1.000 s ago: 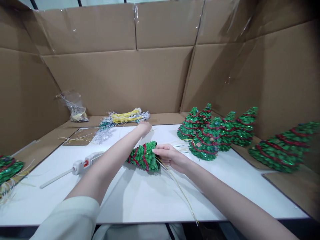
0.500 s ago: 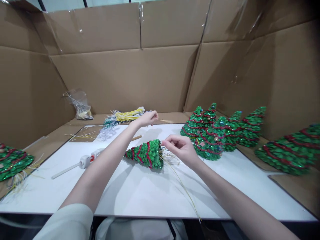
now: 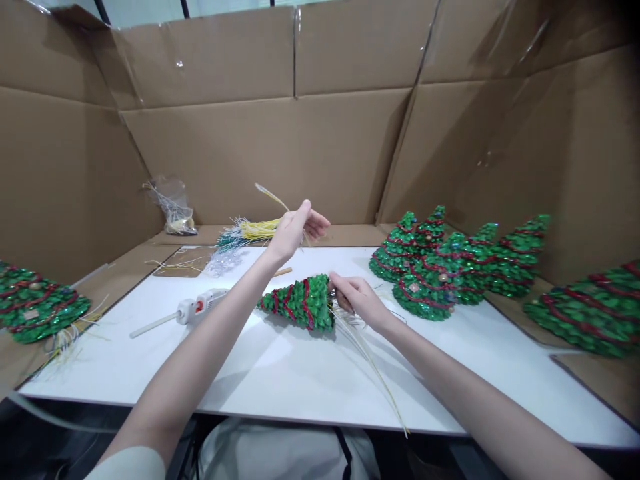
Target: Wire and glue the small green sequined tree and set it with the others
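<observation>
The small green cone-shaped tree with shiny red bands (image 3: 297,303) lies sideways on the flat white surface (image 3: 280,380), tip left, wide bottom by the nearer right hand (image 3: 356,299), whose grip I can't tell. The left hand (image 3: 300,228), up beyond it, holds a thin yellow-and-white wire (image 3: 273,195).

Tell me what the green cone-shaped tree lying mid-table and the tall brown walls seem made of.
The lying tree: perhaps plastic or foil, somewhat glossy, with a shiny, ruffled surface. The walls: apparently cardboard, mostly matte, with straight fold creases.
</observation>
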